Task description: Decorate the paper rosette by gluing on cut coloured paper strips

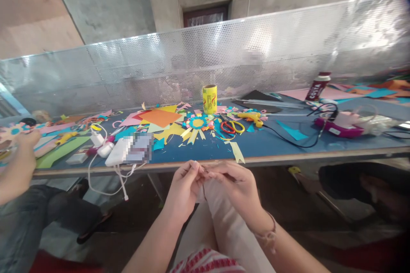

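Note:
My left hand [188, 181] and my right hand [238, 183] meet above my lap, just below the table's front edge. The fingertips of both are pinched together; whatever lies between them is too small to make out. Past them on the blue table [179, 155] lies a paper flower rosette [196, 123] with a yellow centre, blue petals and pale ribbon tails. A pair of scissors [235, 127] with red and yellow handles rests to its right. One pale yellow paper strip [237, 152] with a notched end hangs over the edge near my right hand.
A yellow tape roll [210, 99] stands behind the rosette. Right of it are a yellow glue gun [251, 117] with a black cord and a brown bottle [318, 86]. Orange paper [160, 116], a white power bank [120, 151] with cables, and another person's arm [19, 166] are leftward.

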A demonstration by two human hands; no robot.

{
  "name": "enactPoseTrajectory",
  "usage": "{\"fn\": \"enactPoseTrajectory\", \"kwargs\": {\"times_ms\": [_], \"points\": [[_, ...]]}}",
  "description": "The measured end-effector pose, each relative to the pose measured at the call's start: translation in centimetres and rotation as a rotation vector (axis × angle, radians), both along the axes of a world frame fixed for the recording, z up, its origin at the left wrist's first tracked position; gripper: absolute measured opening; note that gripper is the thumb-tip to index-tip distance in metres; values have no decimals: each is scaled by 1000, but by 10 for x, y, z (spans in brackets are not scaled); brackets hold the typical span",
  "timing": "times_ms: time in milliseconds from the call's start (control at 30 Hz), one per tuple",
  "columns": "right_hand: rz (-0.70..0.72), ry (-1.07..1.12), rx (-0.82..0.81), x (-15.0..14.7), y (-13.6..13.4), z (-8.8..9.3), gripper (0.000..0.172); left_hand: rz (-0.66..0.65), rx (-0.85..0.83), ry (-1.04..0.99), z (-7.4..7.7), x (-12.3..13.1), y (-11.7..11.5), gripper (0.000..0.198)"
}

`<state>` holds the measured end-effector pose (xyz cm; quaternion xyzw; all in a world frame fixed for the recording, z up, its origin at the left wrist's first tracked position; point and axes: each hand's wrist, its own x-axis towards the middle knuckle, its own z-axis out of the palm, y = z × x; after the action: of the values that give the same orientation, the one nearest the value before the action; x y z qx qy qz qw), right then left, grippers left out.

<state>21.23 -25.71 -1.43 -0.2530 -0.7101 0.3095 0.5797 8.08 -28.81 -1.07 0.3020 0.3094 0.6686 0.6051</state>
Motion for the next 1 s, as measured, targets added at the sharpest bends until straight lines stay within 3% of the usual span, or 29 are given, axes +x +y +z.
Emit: {"fn": "enactPoseTrajectory", "kwargs": {"times_ms": [300,467,600,767,867,1000], "points": [[-62,73,-137,2,1,-2,15,-10,8,-11,0,-1,-2,26],[-93,23,-116,5,0,0,15,-5,25,11,1,-2,-1,26],[-59,-56,24,6,-1,1,11,36,68,97,-1,-2,-1,29],[-94,-163,257,10,-4,-1,21,192,190,468,-8,-7,-9,28],[-123,-208,398,13,-6,-3,24,210,253,644,-10,-11,-16,26],[-181,-273,542,17,-8,-4,24,231,305,731,-9,-12,-18,25]]}}
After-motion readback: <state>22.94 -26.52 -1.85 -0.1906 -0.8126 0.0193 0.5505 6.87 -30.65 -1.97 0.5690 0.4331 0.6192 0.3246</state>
